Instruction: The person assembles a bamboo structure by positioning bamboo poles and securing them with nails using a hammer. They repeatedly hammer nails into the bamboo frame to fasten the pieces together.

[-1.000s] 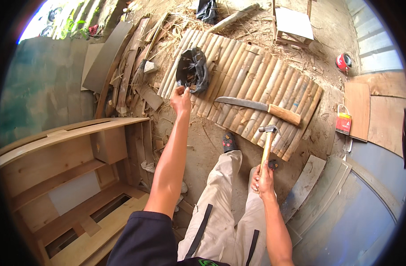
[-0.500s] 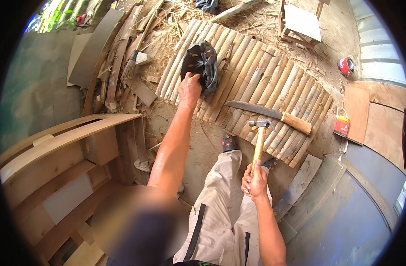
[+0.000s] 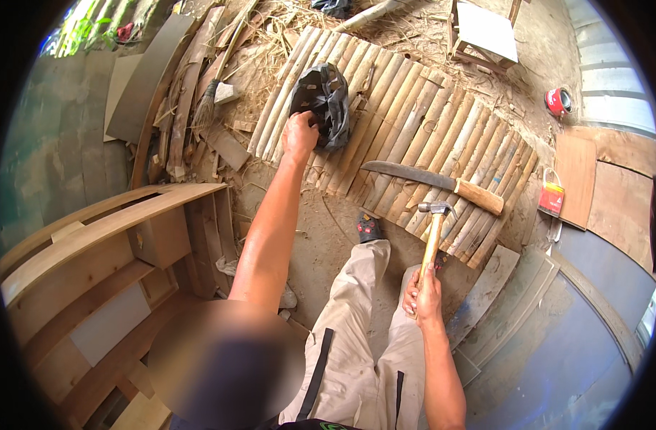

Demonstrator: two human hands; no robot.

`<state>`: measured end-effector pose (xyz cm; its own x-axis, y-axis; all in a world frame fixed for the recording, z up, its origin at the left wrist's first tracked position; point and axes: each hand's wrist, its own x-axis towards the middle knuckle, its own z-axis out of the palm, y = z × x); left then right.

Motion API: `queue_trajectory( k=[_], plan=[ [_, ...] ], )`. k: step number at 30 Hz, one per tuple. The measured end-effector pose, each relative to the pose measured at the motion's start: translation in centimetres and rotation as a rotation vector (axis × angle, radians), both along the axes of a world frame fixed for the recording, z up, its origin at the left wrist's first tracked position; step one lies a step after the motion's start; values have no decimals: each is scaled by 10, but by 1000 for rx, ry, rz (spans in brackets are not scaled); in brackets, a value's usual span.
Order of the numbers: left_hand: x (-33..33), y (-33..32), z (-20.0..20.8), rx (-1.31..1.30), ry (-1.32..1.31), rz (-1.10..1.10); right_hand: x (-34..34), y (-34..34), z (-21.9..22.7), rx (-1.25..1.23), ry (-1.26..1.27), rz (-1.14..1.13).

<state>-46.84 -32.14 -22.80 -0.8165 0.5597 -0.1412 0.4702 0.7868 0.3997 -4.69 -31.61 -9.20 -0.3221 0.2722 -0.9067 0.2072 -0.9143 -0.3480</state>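
- The left hand (image 3: pixel 300 134) reaches far out and grips the edge of the black bag (image 3: pixel 324 102), which lies on the bamboo mat (image 3: pixel 414 136); a hard tug could spill whatever it holds, since its contents are hidden.
- The right hand (image 3: pixel 422 292) is clenched on the hammer (image 3: pixel 433 236), head up beside the knee; a slack grip could drop it on the foot.
- The knife (image 3: pixel 432 184) lies on the mat just by the hammer head, so a careless swing could knock it.

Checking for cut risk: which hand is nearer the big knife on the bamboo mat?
Right. The right hand grips the hammer just below the knife; the left hand is at the black bag, farther off.
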Motion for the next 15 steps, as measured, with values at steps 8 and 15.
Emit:
queue_trajectory(
  k=[8,15],
  plan=[
    [-4,4,-2,-40,-69,1,2,-1,0,-17,-29,-16],
    [6,4,-3,181,26,41,9,-5,-3,-32,14,-40]
  ],
)
